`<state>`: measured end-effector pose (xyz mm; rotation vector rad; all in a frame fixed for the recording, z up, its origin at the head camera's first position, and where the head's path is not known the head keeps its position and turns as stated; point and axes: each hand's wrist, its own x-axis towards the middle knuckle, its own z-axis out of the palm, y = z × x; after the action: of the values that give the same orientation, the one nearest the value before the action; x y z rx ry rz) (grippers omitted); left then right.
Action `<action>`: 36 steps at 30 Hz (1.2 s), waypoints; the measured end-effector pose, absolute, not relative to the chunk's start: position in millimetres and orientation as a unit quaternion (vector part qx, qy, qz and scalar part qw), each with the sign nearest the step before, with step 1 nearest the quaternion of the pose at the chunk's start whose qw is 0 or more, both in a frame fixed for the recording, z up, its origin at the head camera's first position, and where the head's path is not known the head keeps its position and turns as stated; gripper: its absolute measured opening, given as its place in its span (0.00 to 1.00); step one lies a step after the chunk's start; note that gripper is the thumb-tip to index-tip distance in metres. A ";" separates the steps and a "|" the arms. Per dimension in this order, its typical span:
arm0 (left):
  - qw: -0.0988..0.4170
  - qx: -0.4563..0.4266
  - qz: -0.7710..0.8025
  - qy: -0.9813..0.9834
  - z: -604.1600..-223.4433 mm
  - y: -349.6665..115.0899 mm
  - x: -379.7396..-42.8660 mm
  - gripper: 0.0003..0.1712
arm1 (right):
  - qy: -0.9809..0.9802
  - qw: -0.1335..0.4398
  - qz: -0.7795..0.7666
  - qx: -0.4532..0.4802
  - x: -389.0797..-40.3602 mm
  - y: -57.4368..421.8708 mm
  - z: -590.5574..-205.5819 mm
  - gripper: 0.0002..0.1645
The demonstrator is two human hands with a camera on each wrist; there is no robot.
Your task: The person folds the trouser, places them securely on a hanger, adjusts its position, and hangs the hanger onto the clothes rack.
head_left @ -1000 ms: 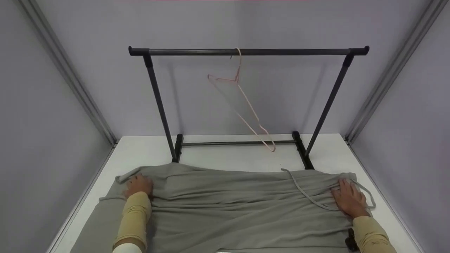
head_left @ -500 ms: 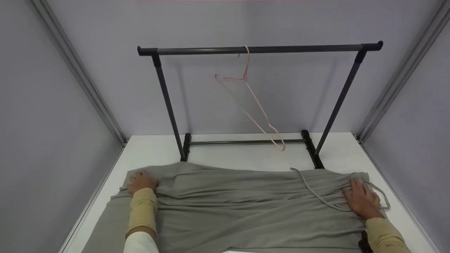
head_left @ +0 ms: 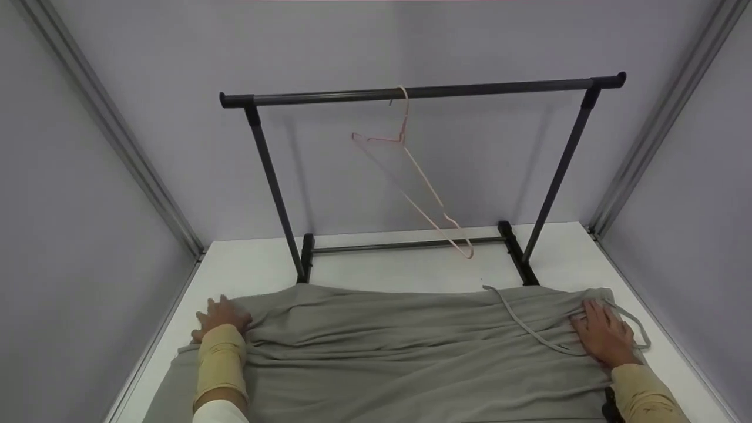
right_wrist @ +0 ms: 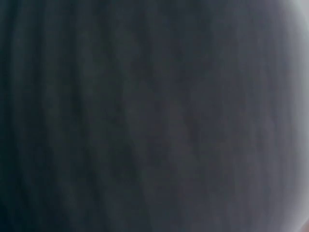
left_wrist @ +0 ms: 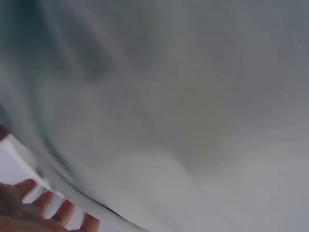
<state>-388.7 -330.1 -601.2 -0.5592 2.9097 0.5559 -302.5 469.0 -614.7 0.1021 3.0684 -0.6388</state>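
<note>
Well, gray cloth (head_left: 399,346) partly hides the rack (head_left: 329,96).
Left hand (head_left: 223,318) spread, right hand (head_left: 603,332) flat on it, neither gripping; pink hanger (head_left: 424,177) behind.

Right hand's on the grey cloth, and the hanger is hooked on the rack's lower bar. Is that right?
Not quite: the hanger is hooked on the top bar, not the lower bar, as the head view shows. The right hand is indeed on the grey cloth.
</note>
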 end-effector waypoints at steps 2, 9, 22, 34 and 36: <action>0.058 -0.133 0.172 0.974 -596.0 -326.6 -385.7 0.55 | 0.978 0.001 -0.205 0.032 -299.3 470.5 -615.3 0.46; 0.114 0.017 0.233 0.966 -532.5 -271.1 -367.8 0.51 | 0.977 -0.009 -0.209 0.049 -289.8 478.3 -606.3 0.44; 0.142 0.051 0.107 0.983 -574.9 -234.6 -286.8 0.64 | 0.972 -0.025 -0.233 0.008 -269.4 477.2 -586.7 0.45; 0.164 0.025 0.158 0.973 -604.3 -256.7 -271.8 0.74 | 0.971 -0.048 -0.221 -0.075 -235.0 457.9 -589.8 0.29; 0.154 0.022 0.160 0.975 -609.5 -257.7 -267.5 0.74 | 0.966 -0.080 -0.227 -0.097 -234.9 449.1 -590.9 0.20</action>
<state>-267.5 -257.7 -609.5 0.0620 2.7954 0.4575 -234.9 449.1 -590.9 -0.3216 3.1986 -0.7503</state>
